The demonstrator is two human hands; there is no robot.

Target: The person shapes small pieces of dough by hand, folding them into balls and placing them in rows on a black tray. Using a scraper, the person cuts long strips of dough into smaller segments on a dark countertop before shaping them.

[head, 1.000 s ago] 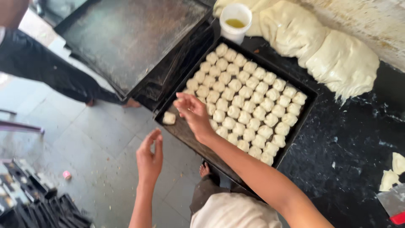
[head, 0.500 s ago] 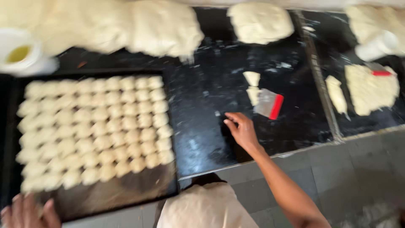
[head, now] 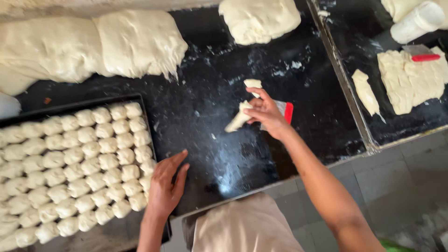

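My right hand (head: 265, 113) is closed on a strip of raw dough (head: 238, 119), lifting it off the black counter (head: 210, 88) just beside a scraper with a red handle (head: 285, 111). A small dough piece (head: 252, 83) lies just above that hand. My left hand (head: 167, 185) rests flat with fingers apart against the right edge of a black baking tray (head: 143, 97). Several rows of small dough balls (head: 79, 163) fill the tray.
Large dough masses lie at the back left (head: 93, 44) and back middle (head: 259, 18). A metal rail (head: 343, 79) separates a second counter with flattened dough (head: 410, 79), a dough strip (head: 365, 91), a red-handled scraper (head: 420, 53) and a white container (head: 416, 21). Grey tiled floor (head: 401, 186) lies below.
The view swung right from the tray to the counter. My right hand left the dough balls, reached to the scraper and picked up a dough strip. My left hand came to the tray's right edge.
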